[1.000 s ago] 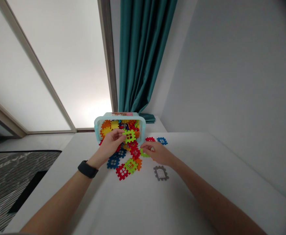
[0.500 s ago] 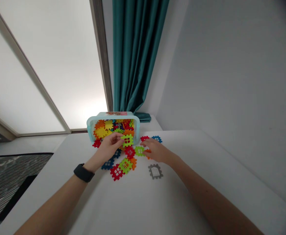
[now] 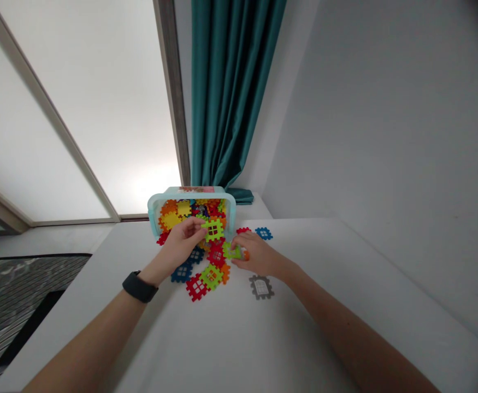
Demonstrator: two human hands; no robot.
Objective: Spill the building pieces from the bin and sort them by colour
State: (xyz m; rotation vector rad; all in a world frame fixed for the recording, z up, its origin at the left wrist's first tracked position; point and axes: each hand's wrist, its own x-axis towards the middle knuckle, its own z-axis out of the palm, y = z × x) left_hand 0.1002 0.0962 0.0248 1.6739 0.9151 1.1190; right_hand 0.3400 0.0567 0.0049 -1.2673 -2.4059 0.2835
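A pale blue plastic tub (image 3: 152,206) lies tipped on its side on the white table (image 3: 230,333), full of colourful interlocking waffle tiles. My left hand (image 3: 181,245) pinches a lime green square tile (image 3: 213,230) and holds it up in front of the tub's mouth. My right hand (image 3: 255,255) is closed on a second green tile (image 3: 231,251) just above the table, beside the spilled pile. A black watch (image 3: 139,286) sits on my left wrist.
Loose tiles lie in front of the tub: red (image 3: 196,287), green-and-orange (image 3: 212,275), blue (image 3: 180,272). A grey window tile (image 3: 260,287) lies near my right wrist. A blue tile (image 3: 264,233) and a red one (image 3: 242,230) lie farther back. A teal curtain (image 3: 226,93) hangs behind.
My right hand has taken hold of the second green tile and drawn it left toward the one in my left hand. The left hand has barely shifted.
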